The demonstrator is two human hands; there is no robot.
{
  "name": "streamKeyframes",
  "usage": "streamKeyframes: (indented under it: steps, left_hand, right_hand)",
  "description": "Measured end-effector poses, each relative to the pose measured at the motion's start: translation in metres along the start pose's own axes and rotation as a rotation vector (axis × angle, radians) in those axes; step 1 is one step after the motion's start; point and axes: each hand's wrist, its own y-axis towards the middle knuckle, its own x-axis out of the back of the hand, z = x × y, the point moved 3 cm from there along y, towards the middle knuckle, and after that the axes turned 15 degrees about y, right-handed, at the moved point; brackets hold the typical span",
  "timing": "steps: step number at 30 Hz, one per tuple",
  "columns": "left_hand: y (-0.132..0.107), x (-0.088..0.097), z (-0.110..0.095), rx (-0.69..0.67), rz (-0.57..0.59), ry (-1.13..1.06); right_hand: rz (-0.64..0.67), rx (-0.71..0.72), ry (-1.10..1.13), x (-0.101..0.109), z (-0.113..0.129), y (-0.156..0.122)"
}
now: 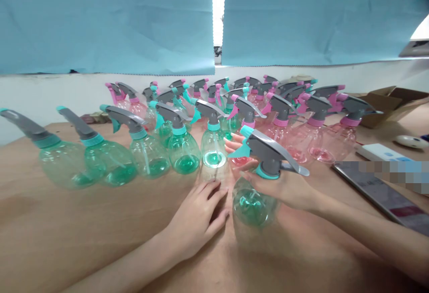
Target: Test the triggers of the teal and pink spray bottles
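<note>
Blue paper point(100, 20) over window, tan wood tbl point(67, 221); glossy clear plastic spray btls in rows, teal point(147, 154) at 10 o'clock, pink point(301, 145) at 2.
Our R hand point(278, 186) grips round teal-trigger btl point(254, 203) by its neck, 1 o'clock, bulb tilted down; L hand point(196, 219) released, fingers loosely curled on tbl, just beside it.

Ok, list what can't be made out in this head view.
Neck of the teal-sprayer bottle: hidden by the right hand.
Rear sprayer bottles: bodies hidden by the front rows, so no sure count.
Screen of the tablet: blurred by a mosaic patch, its far end cut off by the right edge.
Inside of the cardboard box: hidden by its flaps.
</note>
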Motion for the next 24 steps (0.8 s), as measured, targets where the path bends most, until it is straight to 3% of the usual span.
streamKeyframes:
  steps: [24]
  left_hand:
    - [0.0003,0.0004,0.0003,-0.002,-0.013,0.000]
  right_hand:
    - [0.030,0.043,0.015,0.0003,-0.0003,0.0011]
